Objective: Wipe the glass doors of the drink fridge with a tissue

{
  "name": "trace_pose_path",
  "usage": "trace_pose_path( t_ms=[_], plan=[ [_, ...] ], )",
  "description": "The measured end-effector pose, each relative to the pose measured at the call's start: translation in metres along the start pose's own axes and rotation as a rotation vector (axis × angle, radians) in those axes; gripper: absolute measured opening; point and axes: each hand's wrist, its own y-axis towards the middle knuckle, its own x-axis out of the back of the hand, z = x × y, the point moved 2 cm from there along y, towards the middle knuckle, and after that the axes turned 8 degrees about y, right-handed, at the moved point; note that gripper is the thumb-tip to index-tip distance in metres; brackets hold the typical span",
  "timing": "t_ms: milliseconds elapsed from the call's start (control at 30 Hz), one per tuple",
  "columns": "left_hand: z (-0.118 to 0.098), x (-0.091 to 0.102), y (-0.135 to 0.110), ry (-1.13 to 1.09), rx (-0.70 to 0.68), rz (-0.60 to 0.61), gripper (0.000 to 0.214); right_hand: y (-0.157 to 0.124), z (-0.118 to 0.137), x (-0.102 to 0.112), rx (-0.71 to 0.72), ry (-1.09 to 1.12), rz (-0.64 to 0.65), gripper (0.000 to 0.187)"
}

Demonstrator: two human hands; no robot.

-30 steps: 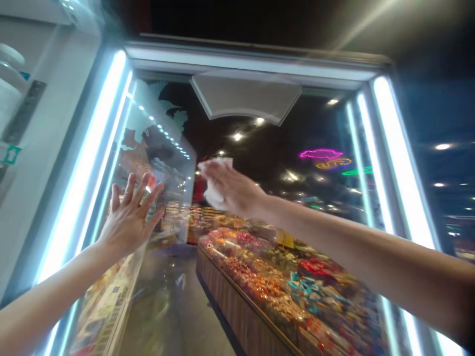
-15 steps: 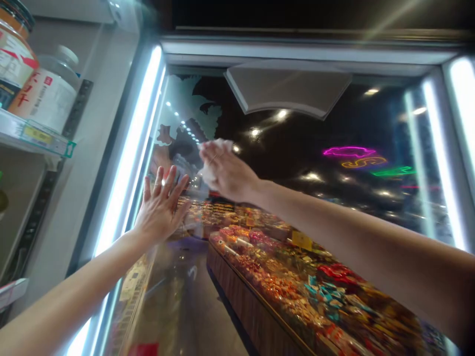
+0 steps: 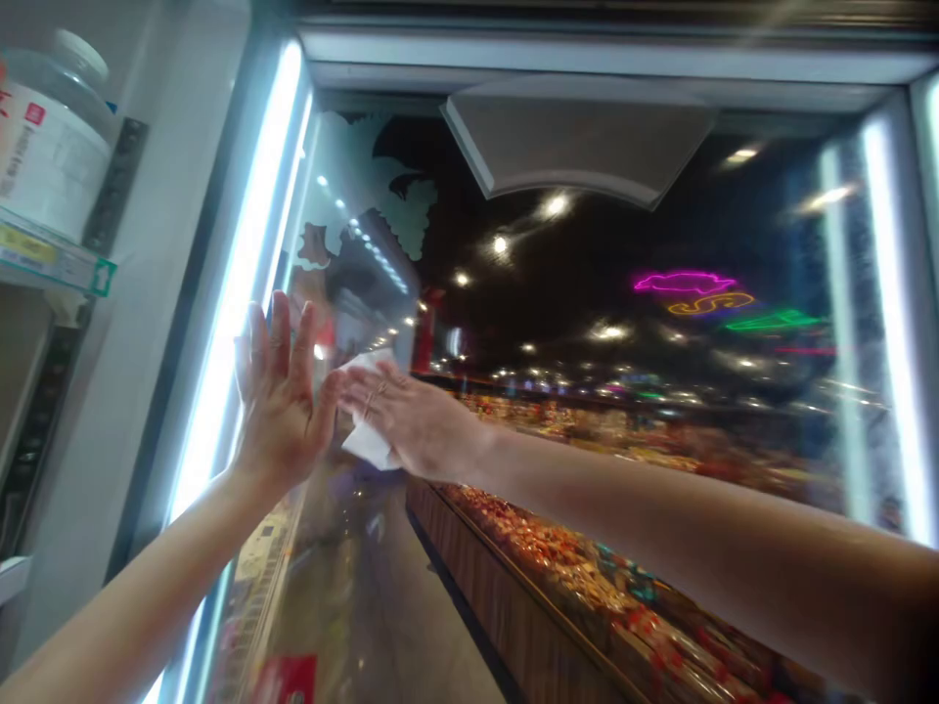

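My left hand (image 3: 280, 406) is raised in front of a glass door pane (image 3: 579, 254), its fingers stretched upward and spread, holding nothing. Just right of it, my right hand (image 3: 422, 416) lies nearly flat over a white tissue (image 3: 371, 448), pinning it on the glass. The tissue's top and lower edges stick out past the fingers, and the rest is hidden under the palm. A ring shows on the right hand. The right fingertips are close to the left thumb; motion blur hides whether they touch.
Bright light strips (image 3: 249, 244) run along the frame left of the pane. A shelf (image 3: 44, 249) with a white-capped jar (image 3: 55, 142) stands at far left. A pale panel (image 3: 579, 137) is fixed high on the glass. Beyond it show a long display counter (image 3: 506, 596) and neon signs (image 3: 686, 284).
My right hand has moved down and left with the tissue, close to my left hand. The left hand has shifted slightly left and up. The view has tilted a little.
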Motion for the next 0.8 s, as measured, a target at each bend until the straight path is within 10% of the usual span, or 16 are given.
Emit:
trace_pose_path(
  t_ms=[133, 300, 400, 500, 667, 800],
  plan=[
    [-0.03, -0.007, -0.02, -0.036, -0.013, 0.063, 0.069, -0.065, -0.014, 0.008, -0.547, -0.022, -0.326, 0.068],
    [-0.082, -0.026, -0.071, -0.083, 0.026, 0.207, 0.069, -0.134, 0.06, -0.025, -0.394, 0.125, -0.213, 0.07],
    [-0.115, -0.036, -0.107, -0.085, 0.02, 0.268, 0.07, -0.196, 0.082, -0.032, -0.69, 0.116, -0.321, 0.082],
    [-0.151, -0.045, -0.13, -0.071, -0.005, 0.296, 0.074, -0.246, 0.084, -0.027, -1.026, 0.036, -0.464, 0.092],
    [-0.212, -0.058, -0.131, -0.088, -0.064, 0.304, 0.078, -0.282, 0.077, -0.024, -0.781, 0.122, -0.227, 0.092],
    [-0.258, -0.07, -0.127, -0.111, -0.101, 0.311, 0.076, -0.367, 0.047, -0.009, -1.125, -0.018, -0.461, 0.082]
  ],
)
